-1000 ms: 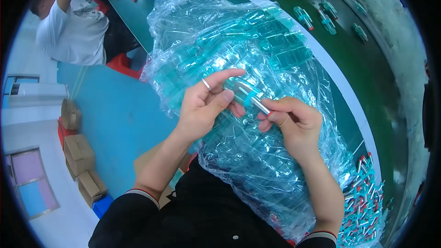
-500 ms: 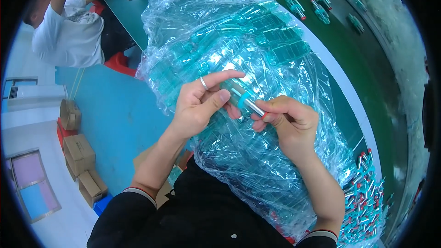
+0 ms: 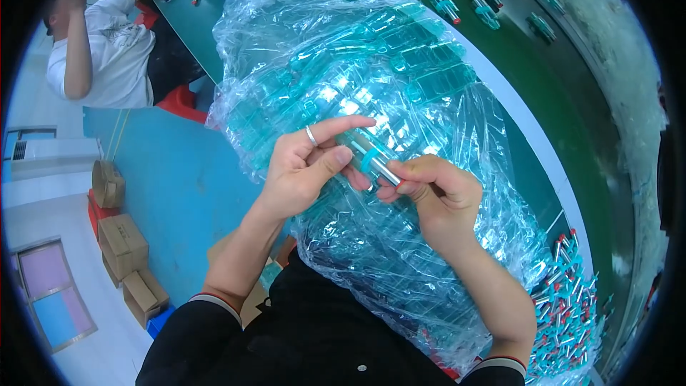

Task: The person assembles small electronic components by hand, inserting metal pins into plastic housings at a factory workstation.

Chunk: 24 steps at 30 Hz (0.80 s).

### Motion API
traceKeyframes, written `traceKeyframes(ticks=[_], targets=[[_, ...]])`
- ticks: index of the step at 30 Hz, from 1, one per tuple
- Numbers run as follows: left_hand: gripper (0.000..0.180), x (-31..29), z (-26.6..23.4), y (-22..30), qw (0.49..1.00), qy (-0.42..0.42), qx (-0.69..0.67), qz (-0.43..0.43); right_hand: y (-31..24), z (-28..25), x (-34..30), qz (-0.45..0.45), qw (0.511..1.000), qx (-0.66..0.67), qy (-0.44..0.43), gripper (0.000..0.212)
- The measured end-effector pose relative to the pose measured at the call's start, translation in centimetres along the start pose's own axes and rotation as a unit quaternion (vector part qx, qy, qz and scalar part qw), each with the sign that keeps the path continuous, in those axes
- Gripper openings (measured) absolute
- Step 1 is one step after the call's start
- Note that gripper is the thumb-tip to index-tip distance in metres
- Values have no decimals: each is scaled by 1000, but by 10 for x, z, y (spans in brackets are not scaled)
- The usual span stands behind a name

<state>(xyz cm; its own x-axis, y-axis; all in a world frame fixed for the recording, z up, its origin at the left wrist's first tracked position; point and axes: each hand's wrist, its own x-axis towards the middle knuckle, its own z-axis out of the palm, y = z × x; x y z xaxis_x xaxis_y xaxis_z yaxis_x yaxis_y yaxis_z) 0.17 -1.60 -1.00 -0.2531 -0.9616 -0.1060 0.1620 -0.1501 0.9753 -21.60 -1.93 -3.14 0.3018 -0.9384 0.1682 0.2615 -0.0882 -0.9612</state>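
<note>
Teal and silver, a slim piece point(image 3: 376, 165) is pinched by the right hand point(image 3: 441, 193); the left hand point(image 3: 304, 166) clasps its other end, forefinger point(image 3: 346, 124) outstretched.

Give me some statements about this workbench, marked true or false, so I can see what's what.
1. The right hand pinches a slim silver metal tube near its red end. True.
2. Both hands are without jewellery. False: a silver metal ring is on the left hand.
3. Crumpled clear plastic sheeting lies below the tube. True.
4. Brown cardboard boxes fill the lower right. False: a heap of silver, red-tipped pieces lies there.
5. A person in a white short-sleeved shirt is at the upper left. True.
</note>
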Motion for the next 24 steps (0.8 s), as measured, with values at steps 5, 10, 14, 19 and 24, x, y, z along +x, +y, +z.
traceKeyframes(ticks=[5,10,14,19,24], targets=[[38,-1,-1,-2,1000,3,-3,18,-1,1,0,-20,999,-28,-1,14],[38,-1,0,-5,999,3,-21,25,-4,-1,1,-24,999,-24,0,14],[37,0,-1,-2,999,-1,-33,5,-6,-3,5,0,1000,-22,-12,14],[37,-1,0,-1,1000,-13,-12,4,2,-3,1,-2,1000,-2,1,14],[38,0,-4,-1,999,-33,-18,5,-14,7,5,1,1000,-17,-4,18]])
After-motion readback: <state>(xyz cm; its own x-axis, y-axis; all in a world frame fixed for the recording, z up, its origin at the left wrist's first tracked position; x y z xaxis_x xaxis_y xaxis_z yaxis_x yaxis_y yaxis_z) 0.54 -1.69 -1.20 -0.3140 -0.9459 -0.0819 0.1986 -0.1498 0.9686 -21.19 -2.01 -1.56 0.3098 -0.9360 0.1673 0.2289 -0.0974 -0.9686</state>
